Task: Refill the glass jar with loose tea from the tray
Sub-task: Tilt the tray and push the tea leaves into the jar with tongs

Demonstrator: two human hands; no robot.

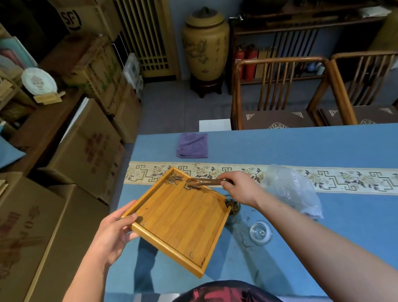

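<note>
Up off the blue cloth-covered table (334, 141), tilted: a square, rimmed bamboo tea tray (182, 222), pinched at its near-left corner by the left hand (114, 234), thumb on the top of the rim, fingers curled beneath. Clumped in the tray's far corner, dark loose tea leaves (174, 178); a few stray bits near the lower rim. Right hand (240, 188) closed around a slim brown wooden scoop (205, 182), tip down among the leaves. Just under the tray's right corner, partly hidden: the mouth of a glass jar (232, 206) with dark tea inside. Near that, flat on the cloth, a clear round glass lid (261, 232), with scattered leaf fragments around it. Beyond the right wrist, a crumpled clear plastic bag (292, 186) lying across a patterned cream table runner (360, 177). Farther off on the table, a folded purple cloth (192, 145). Behind the table, two wooden chairs (281, 93); on the floor, a large yellow ceramic urn (206, 46).
</note>
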